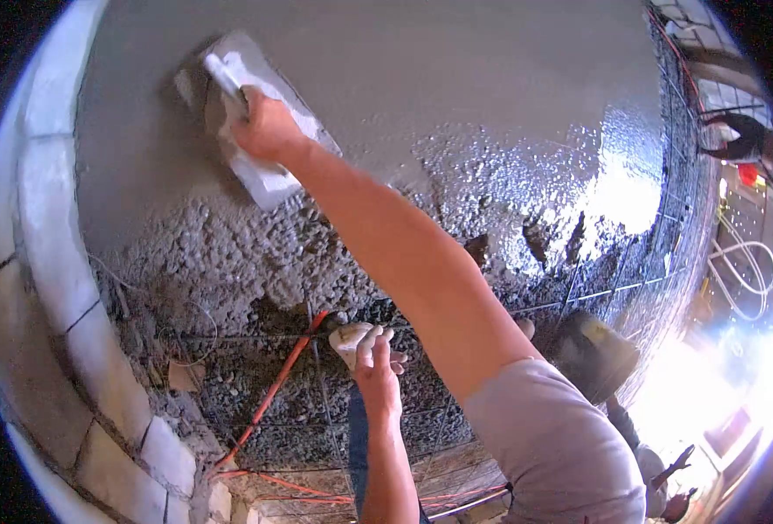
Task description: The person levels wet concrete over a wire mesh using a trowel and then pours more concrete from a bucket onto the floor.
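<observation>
My right hand (269, 127) is closed around the handle of a rectangular float (260, 175), which lies flat on wet grey concrete (404, 70) at the upper left. Smooth concrete spreads above the float, and rough, pebbly concrete (247, 253) lies below it. My left hand (377, 367) is near the lower middle, its fingers raised and slightly bent, beside a pale, dirty shoe (348, 339). Nothing can be made out in it.
A block wall (50, 192) curves along the left. Steel bars (605, 293) and an orange tube (273, 384) cross the gravel below. A bucket (592, 354) stands at lower right. Other people (749, 140) are at the right edge, near a coiled white hose (745, 271).
</observation>
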A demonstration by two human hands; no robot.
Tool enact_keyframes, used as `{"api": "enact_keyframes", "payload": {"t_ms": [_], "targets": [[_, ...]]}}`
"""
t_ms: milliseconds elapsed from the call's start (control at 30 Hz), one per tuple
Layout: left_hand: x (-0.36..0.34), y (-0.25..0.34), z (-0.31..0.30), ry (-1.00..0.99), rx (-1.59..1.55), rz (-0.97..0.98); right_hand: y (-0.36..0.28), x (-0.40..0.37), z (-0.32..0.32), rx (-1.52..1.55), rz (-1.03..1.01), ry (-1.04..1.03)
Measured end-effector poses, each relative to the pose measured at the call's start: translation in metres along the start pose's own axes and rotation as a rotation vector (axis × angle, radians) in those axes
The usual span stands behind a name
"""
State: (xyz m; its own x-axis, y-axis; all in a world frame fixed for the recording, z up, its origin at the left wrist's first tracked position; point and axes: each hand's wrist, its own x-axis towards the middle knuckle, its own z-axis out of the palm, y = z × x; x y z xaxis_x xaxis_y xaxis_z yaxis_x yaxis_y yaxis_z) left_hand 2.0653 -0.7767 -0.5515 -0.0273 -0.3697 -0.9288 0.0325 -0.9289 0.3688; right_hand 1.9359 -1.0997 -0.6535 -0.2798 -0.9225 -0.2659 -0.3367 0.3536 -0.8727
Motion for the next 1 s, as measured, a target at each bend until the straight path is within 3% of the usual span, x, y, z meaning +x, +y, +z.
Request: {"api": "enact_keyframes", "payload": {"t_ms": [300, 567, 700, 767, 867, 1000], "targets": [[-0.003, 0.002, 0.025, -0.005, 0.104, 0.037, 0.049, 0.035, -0.086, 0.013, 0.132, 0.246], [-0.008, -0.019, 0.057, -0.010, 0.233, 0.043, 0.113, 0.015, -0.210, -0.054, 0.208, 0.419], [-0.009, -0.033, 0.073, 0.001, 0.305, 0.047, 0.162, -0.017, -0.281, -0.062, 0.246, 0.538], [-0.011, -0.040, 0.079, 0.010, 0.356, 0.040, 0.226, -0.012, -0.306, -0.110, 0.202, 0.637], [-0.011, -0.053, 0.086, 0.026, 0.445, 0.046, 0.247, -0.064, -0.361, -0.113, 0.322, 0.645], [-0.008, -0.068, 0.094, 0.038, 0.555, 0.056, 0.304, -0.114, -0.419, -0.175, 0.329, 0.770]]}}
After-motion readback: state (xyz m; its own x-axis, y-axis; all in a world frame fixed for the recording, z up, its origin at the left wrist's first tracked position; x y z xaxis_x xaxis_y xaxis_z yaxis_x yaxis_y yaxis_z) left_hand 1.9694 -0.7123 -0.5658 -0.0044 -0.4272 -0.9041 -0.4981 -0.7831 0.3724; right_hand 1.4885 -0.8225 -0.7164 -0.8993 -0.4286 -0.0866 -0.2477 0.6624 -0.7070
